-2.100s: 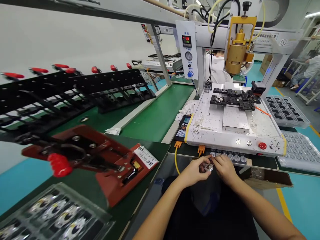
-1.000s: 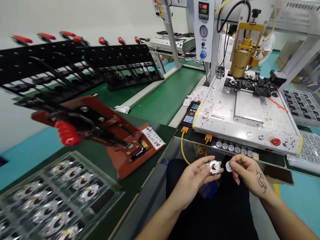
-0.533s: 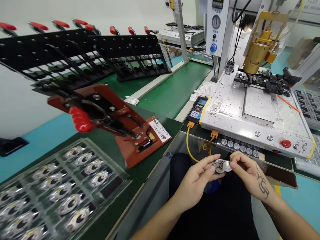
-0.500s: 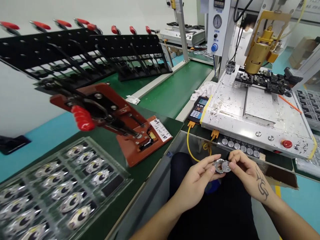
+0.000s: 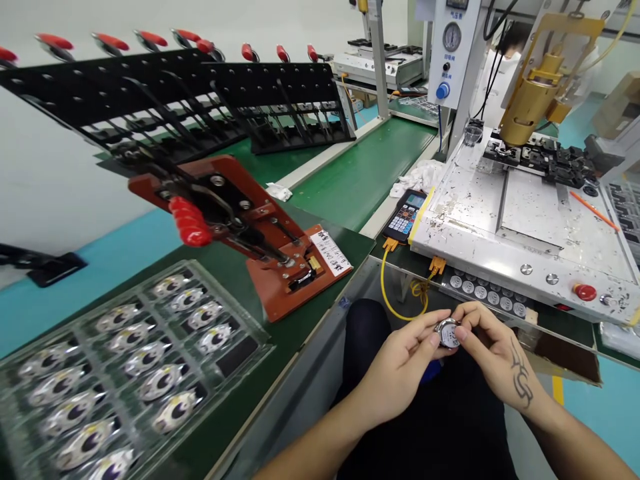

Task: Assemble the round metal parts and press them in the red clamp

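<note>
Silver-coloured, round metal case (image 5: pixel 442 326) with shiny rim, head view: held up over the lap, at the near side of the bench, in the grasp of the left hand (image 5: pixel 403 368), fingers closed around its edge. Over its face: one pale grey flat disc (image 5: pixel 451 337) with small dark printing, pinched at the border by thumb and fingers of the right hand (image 5: pixel 493 353). Just beyond, under the machine's front edge: row of similar printed grey discs (image 5: pixel 481 293). Also on record: white machine base (image 5: pixel 530 210) with gold-coloured metal cylinder (image 5: pixel 531 103); black handheld keypad (image 5: pixel 405 217); to the left, reddish-brown clamp fixture (image 5: pixel 270 291) with red ribbed handle (image 5: pixel 191 223); clear plastic tray (image 5: pixel 237 359) of silver-coloured oval-looking pieces (image 5: pixel 163 381).
</note>
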Motion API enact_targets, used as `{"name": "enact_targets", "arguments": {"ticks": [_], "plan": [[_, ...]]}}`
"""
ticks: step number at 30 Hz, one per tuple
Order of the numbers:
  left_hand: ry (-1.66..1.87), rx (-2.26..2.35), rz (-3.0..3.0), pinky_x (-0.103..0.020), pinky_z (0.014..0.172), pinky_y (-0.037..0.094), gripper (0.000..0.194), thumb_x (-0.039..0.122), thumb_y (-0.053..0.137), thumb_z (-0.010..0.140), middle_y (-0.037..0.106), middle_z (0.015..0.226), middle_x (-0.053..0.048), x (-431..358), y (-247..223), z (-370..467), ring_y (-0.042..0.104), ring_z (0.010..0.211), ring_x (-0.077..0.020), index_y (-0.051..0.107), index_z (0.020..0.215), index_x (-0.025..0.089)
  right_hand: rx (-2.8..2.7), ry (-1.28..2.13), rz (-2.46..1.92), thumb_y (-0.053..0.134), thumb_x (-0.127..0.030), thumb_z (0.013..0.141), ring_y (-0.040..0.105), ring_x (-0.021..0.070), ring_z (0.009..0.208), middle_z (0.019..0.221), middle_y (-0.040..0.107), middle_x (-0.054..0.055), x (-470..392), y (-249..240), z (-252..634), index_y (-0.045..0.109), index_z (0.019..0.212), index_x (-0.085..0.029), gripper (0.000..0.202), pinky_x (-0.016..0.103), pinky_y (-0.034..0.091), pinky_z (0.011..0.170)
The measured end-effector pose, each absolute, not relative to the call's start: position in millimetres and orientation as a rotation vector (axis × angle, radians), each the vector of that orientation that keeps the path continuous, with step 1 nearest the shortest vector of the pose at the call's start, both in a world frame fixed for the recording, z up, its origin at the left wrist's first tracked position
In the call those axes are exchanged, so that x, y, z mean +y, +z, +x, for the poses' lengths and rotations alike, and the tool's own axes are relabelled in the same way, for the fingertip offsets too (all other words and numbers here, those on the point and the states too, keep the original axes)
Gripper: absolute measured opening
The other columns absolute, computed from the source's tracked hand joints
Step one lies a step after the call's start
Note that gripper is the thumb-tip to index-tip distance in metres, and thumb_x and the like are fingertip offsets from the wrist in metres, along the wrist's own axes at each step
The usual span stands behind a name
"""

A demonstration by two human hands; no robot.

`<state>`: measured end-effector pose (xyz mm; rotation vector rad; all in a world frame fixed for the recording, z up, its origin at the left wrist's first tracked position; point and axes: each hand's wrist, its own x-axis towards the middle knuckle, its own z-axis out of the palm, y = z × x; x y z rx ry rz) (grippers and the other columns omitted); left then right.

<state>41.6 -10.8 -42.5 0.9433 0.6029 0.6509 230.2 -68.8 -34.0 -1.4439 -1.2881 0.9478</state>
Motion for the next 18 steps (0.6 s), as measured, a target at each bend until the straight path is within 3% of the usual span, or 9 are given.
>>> {"name": "enact_targets", "arguments": {"ticks": [12,15,18], "plan": [[0.691,0.71,1.13,-0.043,0.109,0.062,0.047,0.04,0.072,0.1,0.078,0.131,-0.014,-19,-54,48,0.078,0.116,-0.0296,0.069,0.142,0.019,-1.509,0.585,-1.555,0.065,-0.033,0.104,0.063,0.0247,0.096,0.105,0.064,0.008,-72,-45,230,0.057,0.088,-0.025,0.02,0.038,0.055,0.083],[0.687,0.721,1.255,-0.04,0.106,0.063,0.043,0.037,0.066,0.103,0.078,0.13,-0.014,-17,-54,45,0.079,0.114,-0.0282,0.067,0.142,0.02,-1.587,0.531,-1.579,0.066,-0.034,0.103,0.064,0.0253,0.095,0.107,0.064,0.009,-71,-47,233,0.063,0.104,-0.025,0.009,0.04,0.058,0.083],[0.634,0.702,1.439,-0.04,0.107,0.061,0.047,0.032,0.06,0.106,0.077,0.132,-0.013,-8,-48,39,0.076,0.119,-0.0275,0.057,0.152,0.023,-1.706,0.61,-1.472,0.06,-0.033,0.107,0.066,0.0266,0.103,0.115,0.066,0.011,-66,-45,236,0.069,0.122,-0.027,0.018,0.041,0.058,0.091]]}}
